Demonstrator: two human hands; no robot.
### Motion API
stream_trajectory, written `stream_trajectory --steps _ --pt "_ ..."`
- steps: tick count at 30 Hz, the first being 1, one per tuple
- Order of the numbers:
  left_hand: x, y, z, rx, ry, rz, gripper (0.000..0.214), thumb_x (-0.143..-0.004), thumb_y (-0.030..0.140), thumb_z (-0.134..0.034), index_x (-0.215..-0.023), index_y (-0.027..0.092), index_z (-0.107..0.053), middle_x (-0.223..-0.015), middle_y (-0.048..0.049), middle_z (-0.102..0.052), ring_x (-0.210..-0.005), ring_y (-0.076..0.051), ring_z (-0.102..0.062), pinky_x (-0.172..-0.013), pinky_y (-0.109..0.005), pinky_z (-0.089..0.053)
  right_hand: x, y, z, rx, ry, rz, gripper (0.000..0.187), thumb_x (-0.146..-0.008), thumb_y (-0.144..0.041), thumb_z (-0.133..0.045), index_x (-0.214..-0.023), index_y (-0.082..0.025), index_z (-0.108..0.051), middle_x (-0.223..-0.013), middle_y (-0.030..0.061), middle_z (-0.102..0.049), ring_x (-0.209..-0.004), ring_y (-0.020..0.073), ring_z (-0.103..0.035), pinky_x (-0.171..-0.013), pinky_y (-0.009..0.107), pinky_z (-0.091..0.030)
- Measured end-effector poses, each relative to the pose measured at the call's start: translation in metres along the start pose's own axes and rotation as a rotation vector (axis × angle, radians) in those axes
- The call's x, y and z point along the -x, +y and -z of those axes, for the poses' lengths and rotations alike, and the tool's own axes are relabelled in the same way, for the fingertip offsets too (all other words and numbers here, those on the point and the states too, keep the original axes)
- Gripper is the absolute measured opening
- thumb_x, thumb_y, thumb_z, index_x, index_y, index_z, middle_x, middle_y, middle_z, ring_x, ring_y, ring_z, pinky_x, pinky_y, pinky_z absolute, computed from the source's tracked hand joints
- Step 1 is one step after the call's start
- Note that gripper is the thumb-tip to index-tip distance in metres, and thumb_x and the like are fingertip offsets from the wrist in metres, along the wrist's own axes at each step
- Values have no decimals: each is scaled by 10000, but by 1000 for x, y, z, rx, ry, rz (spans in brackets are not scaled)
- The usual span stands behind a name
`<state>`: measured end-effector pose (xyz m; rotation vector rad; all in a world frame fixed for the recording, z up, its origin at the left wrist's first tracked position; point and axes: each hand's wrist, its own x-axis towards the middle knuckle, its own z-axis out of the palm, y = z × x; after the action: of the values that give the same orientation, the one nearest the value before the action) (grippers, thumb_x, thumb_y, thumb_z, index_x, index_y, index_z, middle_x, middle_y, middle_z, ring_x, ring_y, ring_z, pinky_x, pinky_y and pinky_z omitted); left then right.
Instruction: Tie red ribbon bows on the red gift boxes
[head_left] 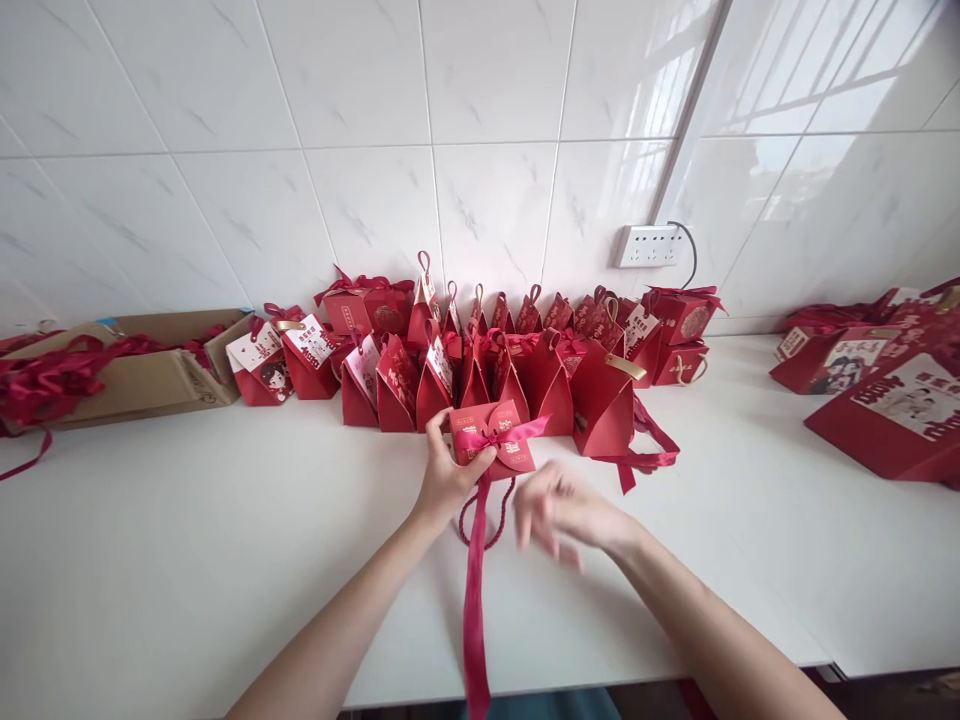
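Observation:
My left hand [448,470] is closed on a small red gift box [517,453] with gold print, its thumb pressed on the front. A magenta ribbon [474,610] is tied in a knot across the box, and one long tail hangs down past the table's front edge. Below the box a dark red cord loop [502,520] rests over the white table. Just right of the box, my right hand [566,508] is blurred by motion, its fingers loosely apart with nothing visible in them. It is nearest to the cord loop and does not appear to touch the box.
Several red gift boxes [551,395] stand in rows along the tiled wall. A cardboard box [176,385] with magenta ribbons sits at left. Larger red boxes [889,425] are at right. A power strip [649,246] is on the wall above the white table [225,540].

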<state>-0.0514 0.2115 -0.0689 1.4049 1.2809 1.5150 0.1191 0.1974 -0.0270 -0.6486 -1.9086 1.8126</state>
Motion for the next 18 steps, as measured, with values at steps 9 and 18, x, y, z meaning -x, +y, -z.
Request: stream_trajectory --steps 9,18 --pt "0 0 2 24 -37 -6 637 -691 335 -711 -1190 236 -328 -1157 -80 -556 -1057 -242 -596 -923 -423 -463 -22 30 34 161 769 106 358 -678 -504 -713 -763 -179 -591 -780 14 -538 -532 99 -479 -345 194 -325" --pt "-2 6 4 96 -86 72 626 -694 339 -690 -1177 225 -308 -1050 -53 -612 -944 -209 -649 -896 -400 -489 -6 17 68 -187 1109 399 321 -753 -500 -510 -668 -232 -353 -595 -44 -391 -476 100 -423 -347 199 -271"
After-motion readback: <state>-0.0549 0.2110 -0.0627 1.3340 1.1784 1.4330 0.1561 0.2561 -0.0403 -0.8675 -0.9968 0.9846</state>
